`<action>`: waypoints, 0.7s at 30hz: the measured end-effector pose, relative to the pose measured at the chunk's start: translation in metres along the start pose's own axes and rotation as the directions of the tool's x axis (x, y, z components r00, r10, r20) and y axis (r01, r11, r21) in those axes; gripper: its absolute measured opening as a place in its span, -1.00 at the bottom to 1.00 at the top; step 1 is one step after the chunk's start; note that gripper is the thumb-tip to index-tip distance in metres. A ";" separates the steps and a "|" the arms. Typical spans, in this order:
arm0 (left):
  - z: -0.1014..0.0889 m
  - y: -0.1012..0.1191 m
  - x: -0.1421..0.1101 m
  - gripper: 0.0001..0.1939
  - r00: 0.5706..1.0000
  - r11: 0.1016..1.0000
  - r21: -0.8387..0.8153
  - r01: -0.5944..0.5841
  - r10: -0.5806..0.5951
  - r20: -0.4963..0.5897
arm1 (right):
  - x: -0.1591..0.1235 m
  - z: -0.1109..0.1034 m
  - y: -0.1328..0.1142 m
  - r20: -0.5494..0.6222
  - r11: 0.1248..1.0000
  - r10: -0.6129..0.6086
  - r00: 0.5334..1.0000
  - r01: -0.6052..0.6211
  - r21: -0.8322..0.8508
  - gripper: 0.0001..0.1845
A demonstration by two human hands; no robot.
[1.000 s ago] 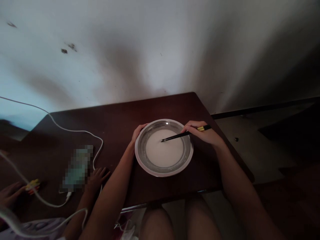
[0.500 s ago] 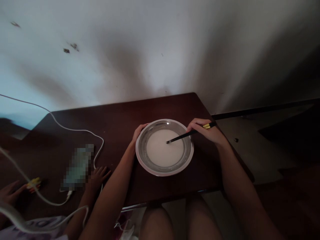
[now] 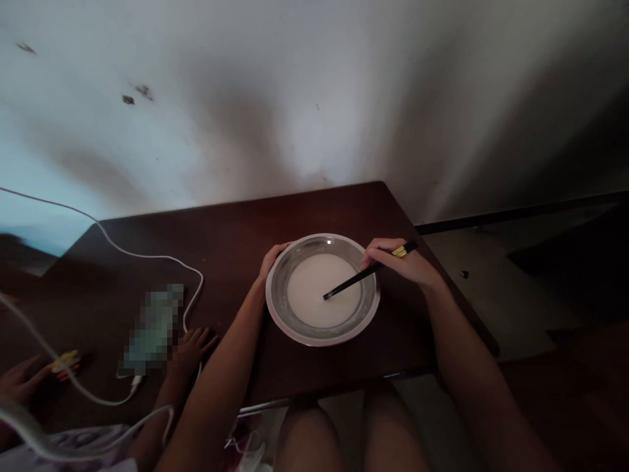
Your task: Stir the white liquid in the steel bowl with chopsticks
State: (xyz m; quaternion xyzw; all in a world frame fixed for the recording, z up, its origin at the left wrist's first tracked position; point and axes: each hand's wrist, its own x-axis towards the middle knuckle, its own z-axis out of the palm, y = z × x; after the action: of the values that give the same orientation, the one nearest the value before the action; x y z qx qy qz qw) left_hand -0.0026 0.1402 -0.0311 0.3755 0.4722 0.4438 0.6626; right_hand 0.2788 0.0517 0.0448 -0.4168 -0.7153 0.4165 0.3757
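A round metal bowl stands on the dark wooden table, with a milky white liquid in it. My left hand grips the bowl's left rim; most of its fingers are hidden behind the bowl. Over the right rim, my right hand is closed around black chopsticks with gold bands near their top ends. The chopsticks slant down to the left, and their tips are in the white liquid near the middle of the bowl.
Another person's hand rests left of my forearm, beside a blurred-out phone on a white cable. That person's other hand is by a small yellow-and-red object. A stained wall rises behind the table.
The chopsticks' tips have moved slightly toward me and to the left in the liquid, and my right hand has shifted with them. My left hand and the bowl stay put.
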 end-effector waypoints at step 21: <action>0.001 0.001 -0.002 -0.72 1.000 0.999 0.028 -0.014 0.014 0.015 | 0.000 -0.003 -0.001 -0.095 0.998 -0.012 0.995 0.007 -0.059 -0.73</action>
State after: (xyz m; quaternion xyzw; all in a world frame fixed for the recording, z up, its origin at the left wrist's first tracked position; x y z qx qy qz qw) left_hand -0.0024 0.1384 -0.0295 0.3915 0.4708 0.4389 0.6575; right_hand 0.2810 0.0526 0.0463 -0.4436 -0.7104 0.3731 0.3991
